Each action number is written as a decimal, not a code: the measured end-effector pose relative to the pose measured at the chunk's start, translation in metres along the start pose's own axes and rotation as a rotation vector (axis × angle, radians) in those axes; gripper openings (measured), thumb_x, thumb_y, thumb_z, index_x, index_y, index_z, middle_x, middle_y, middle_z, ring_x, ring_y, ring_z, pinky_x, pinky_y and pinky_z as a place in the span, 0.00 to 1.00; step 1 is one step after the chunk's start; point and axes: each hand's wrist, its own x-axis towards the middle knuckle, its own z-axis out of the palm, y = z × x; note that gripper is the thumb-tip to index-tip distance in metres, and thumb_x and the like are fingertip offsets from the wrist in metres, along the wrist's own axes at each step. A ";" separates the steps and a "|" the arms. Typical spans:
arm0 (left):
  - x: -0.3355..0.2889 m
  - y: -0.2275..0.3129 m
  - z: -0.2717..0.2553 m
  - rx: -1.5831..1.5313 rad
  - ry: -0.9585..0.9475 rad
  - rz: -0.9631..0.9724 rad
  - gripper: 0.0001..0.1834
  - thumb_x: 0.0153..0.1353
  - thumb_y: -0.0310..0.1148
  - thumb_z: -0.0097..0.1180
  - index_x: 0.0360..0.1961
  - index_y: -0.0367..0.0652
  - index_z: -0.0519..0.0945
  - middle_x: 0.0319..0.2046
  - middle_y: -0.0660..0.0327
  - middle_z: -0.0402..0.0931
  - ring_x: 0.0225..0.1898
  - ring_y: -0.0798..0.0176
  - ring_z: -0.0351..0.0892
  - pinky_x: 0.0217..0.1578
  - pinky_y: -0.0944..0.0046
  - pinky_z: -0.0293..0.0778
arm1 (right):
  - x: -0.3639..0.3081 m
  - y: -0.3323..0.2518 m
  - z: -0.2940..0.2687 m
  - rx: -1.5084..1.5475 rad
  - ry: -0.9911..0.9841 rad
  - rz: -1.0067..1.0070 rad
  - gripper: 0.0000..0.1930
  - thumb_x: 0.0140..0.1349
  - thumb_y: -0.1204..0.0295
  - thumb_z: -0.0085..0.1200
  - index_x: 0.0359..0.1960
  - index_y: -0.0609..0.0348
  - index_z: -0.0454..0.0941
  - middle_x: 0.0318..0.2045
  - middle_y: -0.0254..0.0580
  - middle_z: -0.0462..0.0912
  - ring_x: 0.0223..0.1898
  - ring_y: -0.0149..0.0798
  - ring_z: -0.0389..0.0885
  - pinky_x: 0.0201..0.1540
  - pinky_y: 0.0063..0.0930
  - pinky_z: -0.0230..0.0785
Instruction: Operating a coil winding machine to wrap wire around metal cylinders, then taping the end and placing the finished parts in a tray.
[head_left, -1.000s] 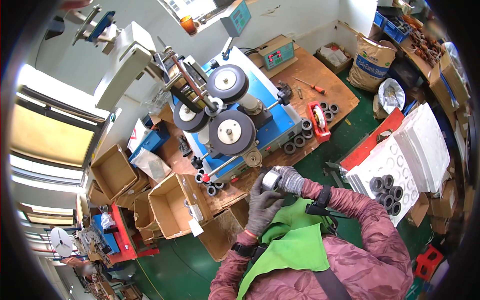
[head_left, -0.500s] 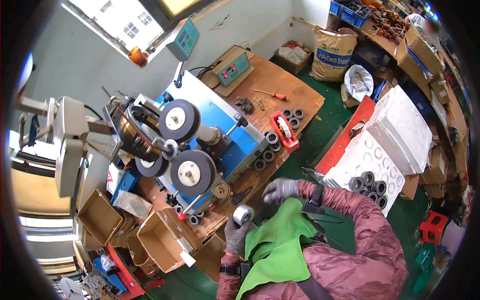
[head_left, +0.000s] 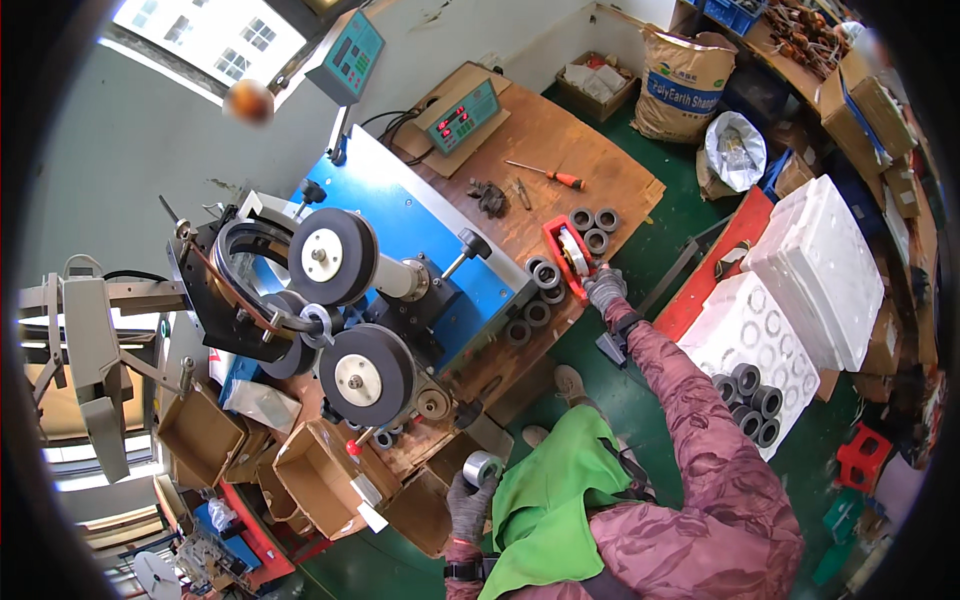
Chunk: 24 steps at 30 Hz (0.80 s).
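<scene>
My left hand point(head_left: 468, 508), in a grey glove, is closed around a silvery-white ring point(head_left: 482, 467) near the table's front edge. Stretched out to the right, my gloved right hand point(head_left: 606, 290) is at the near end of a red tape dispenser point(head_left: 566, 258) with a pale roll in it. Its fingers look curled there; whatever they pinch is too small to make out. Several dark rings point(head_left: 538, 312) lie left of the dispenser, and more dark rings point(head_left: 596, 240) lie to its right. A winding machine point(head_left: 430, 300) holds a grey ring point(head_left: 317, 325) between large black rollers point(head_left: 366, 376).
A control box point(head_left: 462, 118) and an orange-handled screwdriver point(head_left: 560, 179) lie on the wooden table point(head_left: 628, 190). Cardboard boxes point(head_left: 330, 470) stand at the machine's lower left. On the right, white foam point(head_left: 775, 335) carries several dark rings point(head_left: 748, 400). A stool point(head_left: 865, 455) is further right.
My right hand has gone from in front of my body out to the tape dispenser. My left hand still holds the ring. The whole view has shifted slightly.
</scene>
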 end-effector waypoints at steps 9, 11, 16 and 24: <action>0.014 0.000 0.012 0.023 0.023 0.037 0.18 0.48 0.31 0.62 0.38 0.35 0.73 0.31 0.60 0.76 0.31 0.70 0.74 0.34 0.70 0.71 | -0.035 0.035 0.000 0.301 -0.025 -0.038 0.18 0.44 0.69 0.61 0.37 0.58 0.71 0.21 0.37 0.77 0.25 0.34 0.77 0.30 0.27 0.69; 0.015 0.008 0.019 0.040 -0.001 0.035 0.18 0.48 0.31 0.62 0.38 0.35 0.73 0.30 0.60 0.76 0.30 0.70 0.74 0.33 0.71 0.71 | -0.040 0.042 -0.004 0.402 -0.118 0.038 0.19 0.44 0.66 0.62 0.35 0.59 0.70 0.23 0.37 0.78 0.25 0.28 0.76 0.28 0.24 0.68; 0.017 0.010 0.023 0.124 -0.051 0.049 0.18 0.47 0.32 0.63 0.37 0.35 0.73 0.30 0.61 0.76 0.29 0.71 0.74 0.32 0.71 0.70 | -0.022 0.036 0.004 0.514 -0.168 0.207 0.25 0.47 0.62 0.63 0.39 0.66 0.67 0.23 0.41 0.78 0.20 0.30 0.76 0.25 0.24 0.68; 0.015 0.008 0.028 0.154 -0.076 0.023 0.18 0.46 0.31 0.64 0.37 0.36 0.73 0.29 0.62 0.76 0.29 0.72 0.72 0.32 0.71 0.70 | -0.001 0.075 0.028 0.825 -0.233 0.154 0.31 0.48 0.63 0.62 0.48 0.68 0.62 0.28 0.44 0.78 0.22 0.32 0.77 0.24 0.24 0.69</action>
